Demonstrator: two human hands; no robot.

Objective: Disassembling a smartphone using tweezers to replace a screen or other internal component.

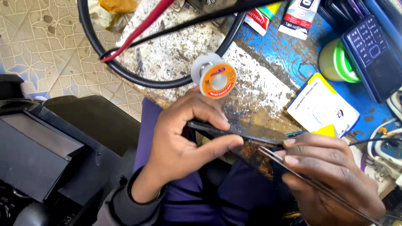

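The person sits at a worn bench (pixel 176 54) whose top is flaked white and blue, and both hands work low over the lap. The left hand (pixel 184 138) pinches a thin black flat panel (pixel 234 132), probably a phone screen or back plate, thumb beneath and fingers curled over its top edge, holding it level just off the bench edge. The right hand (pixel 331 175) is closed around a pair of slim metal tweezers (pixel 293 169), their tips resting at the right end of that panel beside a rusty brown patch.

Just above the left hand stands a small spool of solder wire with an orange label (pixel 215 77). A thick black cable (pixel 138 75) loops around it, with a red lead (pixel 138 29) crossing the loop. To the right lie a white card packet with yellow corners (pixel 320 109), a dark blue keypad phone (pixel 372 54), a roll of green tape (pixel 335 62) and two white adhesive tubes (pixel 278 16).

This looks to me like the picking stage of a repair: the tweezers are on the panel's end, seemingly working at something small. The next move, I judge, calls for a steady left-hand hold and a fine, light pull with the tweezers.
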